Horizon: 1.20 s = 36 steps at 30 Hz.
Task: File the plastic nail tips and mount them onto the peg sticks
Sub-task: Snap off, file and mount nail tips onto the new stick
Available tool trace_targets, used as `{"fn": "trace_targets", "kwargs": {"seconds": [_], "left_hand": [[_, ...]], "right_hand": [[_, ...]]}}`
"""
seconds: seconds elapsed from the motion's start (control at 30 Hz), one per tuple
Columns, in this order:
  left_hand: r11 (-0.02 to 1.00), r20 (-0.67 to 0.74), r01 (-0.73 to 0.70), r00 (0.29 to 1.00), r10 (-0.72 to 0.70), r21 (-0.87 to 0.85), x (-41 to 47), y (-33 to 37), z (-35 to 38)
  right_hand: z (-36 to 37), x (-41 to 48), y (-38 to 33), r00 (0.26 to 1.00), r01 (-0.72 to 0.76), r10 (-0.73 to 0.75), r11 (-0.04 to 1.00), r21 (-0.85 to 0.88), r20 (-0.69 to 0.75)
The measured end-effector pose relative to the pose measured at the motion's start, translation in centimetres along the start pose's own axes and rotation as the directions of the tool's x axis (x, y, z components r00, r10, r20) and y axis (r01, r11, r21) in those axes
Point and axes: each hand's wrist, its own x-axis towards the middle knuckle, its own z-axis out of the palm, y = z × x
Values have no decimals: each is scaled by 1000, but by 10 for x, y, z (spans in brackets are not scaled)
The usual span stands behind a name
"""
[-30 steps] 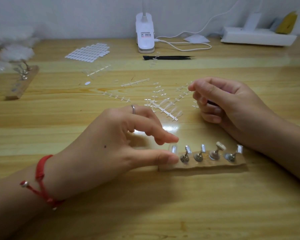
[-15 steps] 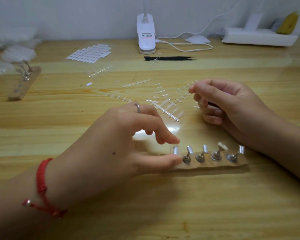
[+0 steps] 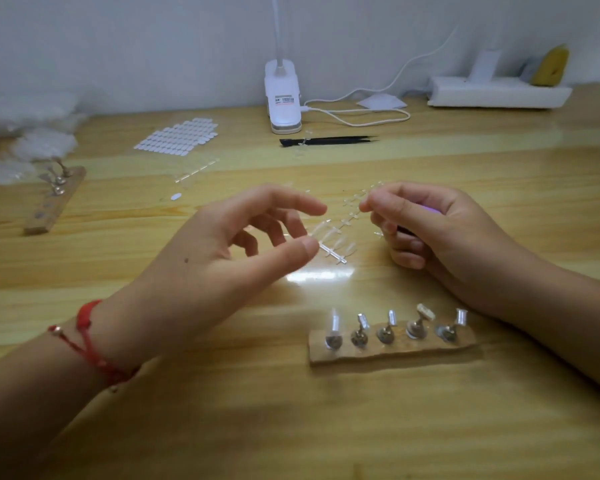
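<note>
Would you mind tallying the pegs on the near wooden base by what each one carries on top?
Clear-tipped pegs: 4
Beige-topped peg: 1
Total on the wooden base: 5

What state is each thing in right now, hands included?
left hand: open, holding nothing.
right hand: fingers curled round a dark tool, mostly hidden.
peg holder: flat on the table, five pegs standing, clear tips on four.
nail tip strips: loose on the table between the hands.
tweezers: lying flat, untouched.
second peg holder: flat at far left, near end without pegs.
</note>
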Motion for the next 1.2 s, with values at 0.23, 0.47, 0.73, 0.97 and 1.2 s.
{"fn": "trace_targets", "kwargs": {"seconds": [0.23, 0.47, 0.73, 0.97, 1.2], "left_hand": [[767, 196, -144, 980, 25, 626, 46, -11, -6], [775, 314, -126, 944, -97, 619, 66, -9, -8], [930, 35, -25, 999, 13, 365, 68, -6, -15], [900, -146, 220, 945, -292, -376, 41, -2, -1], [814, -37, 266, 943, -332, -517, 25, 0, 31]], "right_hand": [[-1, 0, 1, 1000, 6, -7, 1000, 14, 16], [-2, 1, 2, 1000, 11, -11, 1000, -6, 23], [-5, 1, -6, 995, -94, 95, 952, 293, 9], [-3, 1, 1, 1000, -16, 15, 998, 61, 16], [0, -3, 2, 998, 56, -56, 991, -118, 4]]}}
